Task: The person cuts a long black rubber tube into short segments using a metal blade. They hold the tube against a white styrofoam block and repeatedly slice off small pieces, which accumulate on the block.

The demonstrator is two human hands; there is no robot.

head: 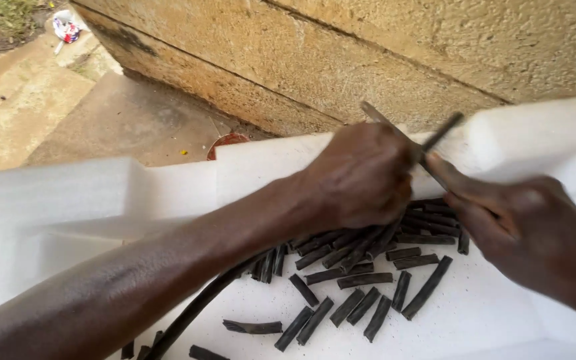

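My left hand [361, 177] grips the black hose [195, 310] near the foam sheet's [501, 313] far edge; my right hand [528, 230] pinches the blade [395, 130]. A slip could nick my knuckles.

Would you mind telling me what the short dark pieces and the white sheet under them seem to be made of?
Dark pieces: probably rubber or plastic tubing, matte black, some flattened or slightly bent. White sheet: looks like packing foam, soft matte surface, thick rounded edges.

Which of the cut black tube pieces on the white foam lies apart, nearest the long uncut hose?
The flattened black tube piece at lower left: it lies alone, nearly horizontal, beside the long black hose.
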